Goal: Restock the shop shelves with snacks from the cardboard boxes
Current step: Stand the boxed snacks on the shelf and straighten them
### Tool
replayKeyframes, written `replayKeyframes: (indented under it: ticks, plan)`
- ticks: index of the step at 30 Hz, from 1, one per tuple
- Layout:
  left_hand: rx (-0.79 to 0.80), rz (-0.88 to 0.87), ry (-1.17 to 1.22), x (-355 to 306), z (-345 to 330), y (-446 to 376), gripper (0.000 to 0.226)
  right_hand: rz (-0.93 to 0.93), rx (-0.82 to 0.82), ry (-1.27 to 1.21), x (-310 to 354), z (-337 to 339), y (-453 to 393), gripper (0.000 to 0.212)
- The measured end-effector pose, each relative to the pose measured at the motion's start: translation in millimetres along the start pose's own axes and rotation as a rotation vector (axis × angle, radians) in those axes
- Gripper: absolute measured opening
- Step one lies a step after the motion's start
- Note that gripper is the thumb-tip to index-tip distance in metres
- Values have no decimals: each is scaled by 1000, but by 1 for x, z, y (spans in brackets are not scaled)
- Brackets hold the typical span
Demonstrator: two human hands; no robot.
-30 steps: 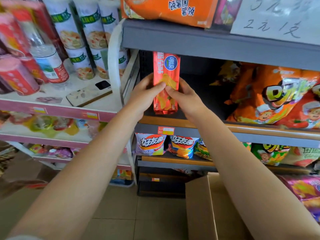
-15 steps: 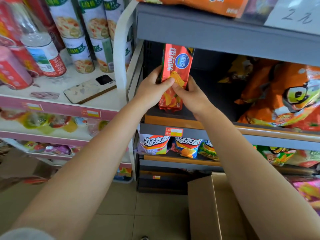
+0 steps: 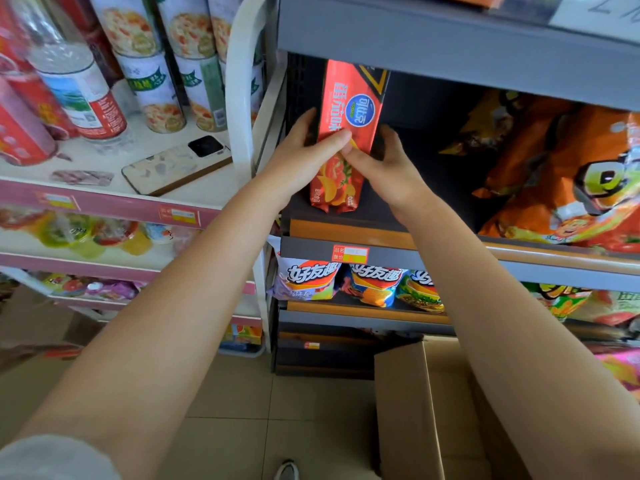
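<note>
at centre frame, just under the grey upper shelf, we hold a red pack upright with both hands. our left hand wraps the pack's left edge, thumb laid across its front; our right hand clasps the right edge, thumb meeting the left thumb on the pack's face. both hands are closed on it. the pack's bottom end sits at or just above the dark shelf (we cannot tell whether it touches), and its top reaches up near the underside of the grey shelf above. it stands at the left end of that bay, close to the dark side wall.

to the right in the same bay, well apart from the pack, lie big orange bags. on the tier below, lower centre, small chip bags stand in a row, with a price tag on the shelf edge above them.

at lower right of the frame an open box stands on the tiled floor, partly behind our right forearm.

at upper left, the white rack carries cans and bottles, and a phone lies flat near its front edge. jelly cups fill the tier below it.
</note>
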State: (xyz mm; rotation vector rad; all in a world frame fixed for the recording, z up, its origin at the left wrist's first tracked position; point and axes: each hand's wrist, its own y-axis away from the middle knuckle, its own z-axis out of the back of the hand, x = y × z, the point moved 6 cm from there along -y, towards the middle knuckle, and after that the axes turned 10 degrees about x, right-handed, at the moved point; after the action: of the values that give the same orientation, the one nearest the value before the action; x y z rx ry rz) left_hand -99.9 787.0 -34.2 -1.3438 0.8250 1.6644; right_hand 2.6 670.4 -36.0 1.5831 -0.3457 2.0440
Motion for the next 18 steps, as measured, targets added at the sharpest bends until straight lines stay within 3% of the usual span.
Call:
replayKeyframes:
  ticks: [3, 8, 11, 13, 15, 16, 18]
  plan:
    - [15, -16, 12, -3, -5, 1, 66, 11, 50, 35, 3, -5, 1, 71]
    - [4, 20, -92, -11, -4, 15, 71, 18, 0, 89, 10, -1, 15, 75]
    - [-178, -4, -180, -22, -3, 48, 77, 64, -116, 80, 19, 6, 54, 69]
    - [-379, -169, -224, -39, -8, 85, 54, 131, -211, 39, 19, 14, 94, 50]
    - [-465, -323, -174, -53, -29, 121, 20, 148, -241, -41, 10, 22, 135, 27]
    - [-442, -347, -137, -54, -44, 131, 8, 124, -245, -59, -1, 25, 153, 20]
    - [-298, -277, -97, -45, -91, 139, 6, 3, -246, -43, -38, 33, 187, 14]
